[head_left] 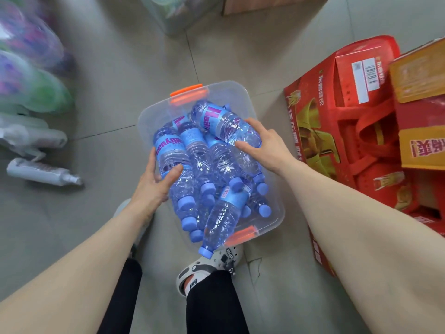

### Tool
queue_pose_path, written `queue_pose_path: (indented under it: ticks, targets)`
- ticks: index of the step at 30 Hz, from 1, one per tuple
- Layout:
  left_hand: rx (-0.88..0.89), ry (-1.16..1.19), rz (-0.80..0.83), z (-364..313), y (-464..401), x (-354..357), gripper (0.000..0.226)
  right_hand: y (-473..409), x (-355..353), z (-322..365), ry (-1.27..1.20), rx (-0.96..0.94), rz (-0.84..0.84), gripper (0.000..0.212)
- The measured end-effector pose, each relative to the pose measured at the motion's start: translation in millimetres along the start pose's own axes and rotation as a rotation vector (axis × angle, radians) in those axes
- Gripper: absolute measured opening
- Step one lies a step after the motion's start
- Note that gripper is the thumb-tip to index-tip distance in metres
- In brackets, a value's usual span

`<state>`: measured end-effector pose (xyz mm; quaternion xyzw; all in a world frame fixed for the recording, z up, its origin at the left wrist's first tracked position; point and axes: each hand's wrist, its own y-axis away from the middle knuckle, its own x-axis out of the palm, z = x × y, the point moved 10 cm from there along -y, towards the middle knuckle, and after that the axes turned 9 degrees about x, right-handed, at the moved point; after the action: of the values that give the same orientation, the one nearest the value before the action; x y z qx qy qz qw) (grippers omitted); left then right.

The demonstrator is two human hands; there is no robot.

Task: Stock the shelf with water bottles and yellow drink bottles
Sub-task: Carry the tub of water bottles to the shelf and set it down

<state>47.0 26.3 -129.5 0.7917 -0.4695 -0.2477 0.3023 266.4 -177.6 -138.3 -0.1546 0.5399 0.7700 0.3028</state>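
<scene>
A clear plastic bin (272,208) with orange latches stands on the tiled floor between my feet, filled with several water bottles with blue caps and blue labels. My left hand (155,179) wraps around one water bottle (169,150) at the bin's left side. My right hand (260,143) grips another water bottle (224,121) lying across the top of the pile at the far right. No yellow drink bottles or shelf are visible.
Red gift boxes (342,131) and orange cartons (423,73) are stacked at the right. Blurred packaged goods (31,75) and a white spray bottle (43,173) lie at the left. A clear tub (175,15) and a cardboard box (260,3) stand farther ahead.
</scene>
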Motion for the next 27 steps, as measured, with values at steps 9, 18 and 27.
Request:
queue_pose_path:
  ticks: [9,18,27]
  targets:
    - [0.023,-0.290,0.219,-21,33,9,0.106,89,16,-67,-0.176,0.161,-0.053,0.074]
    - [0.025,-0.564,0.395,-93,101,24,0.095,242,-18,-83,-0.376,0.323,-0.191,0.059]
    - [0.255,-0.896,0.754,-205,231,64,0.095,458,-27,-75,-0.665,0.588,-0.390,0.069]
